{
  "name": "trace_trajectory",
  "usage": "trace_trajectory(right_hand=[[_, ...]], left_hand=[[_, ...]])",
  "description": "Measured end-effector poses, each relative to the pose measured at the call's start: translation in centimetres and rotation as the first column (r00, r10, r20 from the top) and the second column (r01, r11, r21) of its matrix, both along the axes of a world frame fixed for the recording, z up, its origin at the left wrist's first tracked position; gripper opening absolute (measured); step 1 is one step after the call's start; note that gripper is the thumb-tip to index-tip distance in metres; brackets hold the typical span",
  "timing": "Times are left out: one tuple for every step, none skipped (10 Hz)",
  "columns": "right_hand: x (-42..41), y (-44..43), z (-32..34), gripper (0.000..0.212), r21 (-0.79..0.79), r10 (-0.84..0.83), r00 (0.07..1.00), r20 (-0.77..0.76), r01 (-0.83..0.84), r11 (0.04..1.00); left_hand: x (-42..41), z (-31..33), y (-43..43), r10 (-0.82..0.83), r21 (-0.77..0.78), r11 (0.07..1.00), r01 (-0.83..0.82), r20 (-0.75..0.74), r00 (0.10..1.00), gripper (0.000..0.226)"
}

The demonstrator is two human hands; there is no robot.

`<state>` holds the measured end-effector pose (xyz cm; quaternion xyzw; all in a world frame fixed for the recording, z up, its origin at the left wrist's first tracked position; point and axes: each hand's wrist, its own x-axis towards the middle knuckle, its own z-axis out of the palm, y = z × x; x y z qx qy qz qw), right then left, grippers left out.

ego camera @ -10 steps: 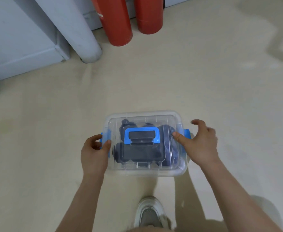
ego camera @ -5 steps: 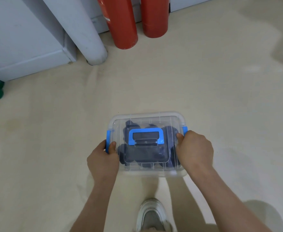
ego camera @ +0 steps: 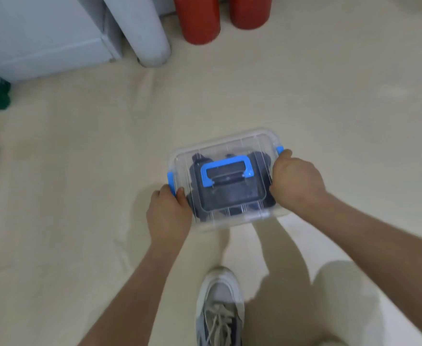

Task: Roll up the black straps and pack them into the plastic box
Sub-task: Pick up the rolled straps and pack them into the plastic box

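Left hand (ego camera: 168,216): grasps the left end of the box, thumb on the lid edge, fingers curled round the side at the left latch (ego camera: 171,179).
Plastic box (ego camera: 232,222): in front of the person, between both hands and above the floor (ego camera: 80,221). It is slightly skewed. Whether it rests on the floor or is raised cannot be told.
Lid (ego camera: 219,146): clear, seated on the box, with the blue handle (ego camera: 226,172) lying flat on top.
Black straps (ego camera: 258,162): inside the box, visible as dark rolls through the lid. None lie loose on the visible floor.
Right latch (ego camera: 279,149): mostly covered by the hand; only its far tip shows.
Right hand (ego camera: 296,182): clenched round the right end of the box, over the latch.
Step in hand: judged to be the closing stage, with packing done and the box held at both ends.
Next move: calls for confirming that both latches are fully snapped down, using even pressure on both ends so the lid stays seated.
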<state>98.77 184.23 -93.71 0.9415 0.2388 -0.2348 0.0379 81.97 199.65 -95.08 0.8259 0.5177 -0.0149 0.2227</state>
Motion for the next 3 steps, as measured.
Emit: trace_trajectory(right_hand=[[0.8,-1.3,0.9,0.056,-0.018,0.07,0.992,-0.102,-0.073,0.997],[1.3,-3.7,3.4,0.047,-0.041,0.178,0.951,-0.252,-0.195,0.98],[1.3,-4.8,5.2,0.046,0.012,0.197,0.943,-0.269,-0.202,0.979]], left_hand=[[-0.3,0.9,0.0,-0.071,-0.107,0.992,0.061,-0.086,0.994,0.021],[-2.0,3.8,-1.5,-0.184,-0.172,0.97,0.17,-0.065,0.981,0.038],[-3.0,6.0,-3.2,-0.146,-0.165,0.975,0.15,0.036,0.989,0.045]])
